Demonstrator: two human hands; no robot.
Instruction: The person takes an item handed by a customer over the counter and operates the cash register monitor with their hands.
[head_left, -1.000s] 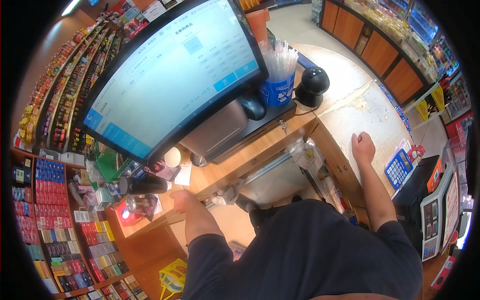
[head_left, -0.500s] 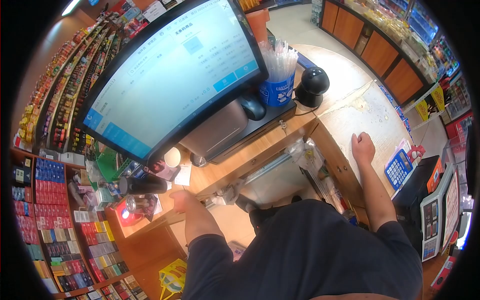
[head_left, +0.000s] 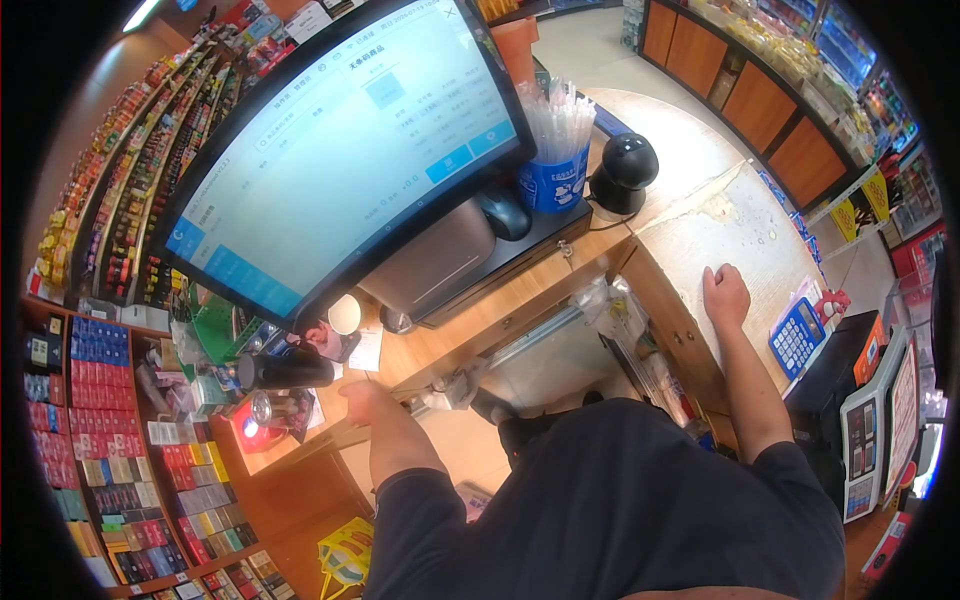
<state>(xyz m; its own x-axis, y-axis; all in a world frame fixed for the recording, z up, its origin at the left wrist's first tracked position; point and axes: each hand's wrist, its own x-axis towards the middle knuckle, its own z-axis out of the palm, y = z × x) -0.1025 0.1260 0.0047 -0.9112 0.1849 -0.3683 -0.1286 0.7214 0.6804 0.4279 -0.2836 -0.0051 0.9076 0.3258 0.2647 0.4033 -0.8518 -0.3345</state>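
Observation:
My left hand (head_left: 362,402) rests at the edge of the wooden counter (head_left: 430,345), beside a white paper slip (head_left: 366,350) and a dark bottle (head_left: 290,372) lying on its side. Its fingers are too hidden to tell their shape. On the pale worn counter at the right lies my right hand (head_left: 727,295), its fingers curled closed with nothing visible in them. A blue calculator (head_left: 797,338) is to its lower right. Near my left hand are also a phone (head_left: 335,343) showing a picture and a round cream-coloured lid (head_left: 345,315).
A large lit monitor (head_left: 350,150) stands over the counter. Beside it are a mouse (head_left: 505,215), a blue cup of straws (head_left: 556,180) and a black scanner (head_left: 626,173). A scale (head_left: 868,430) stands at the right. Packed shelves (head_left: 100,430) line the left.
The phone's screen near my left hand has become brighter and shows a clearer picture. Both hands stay in place.

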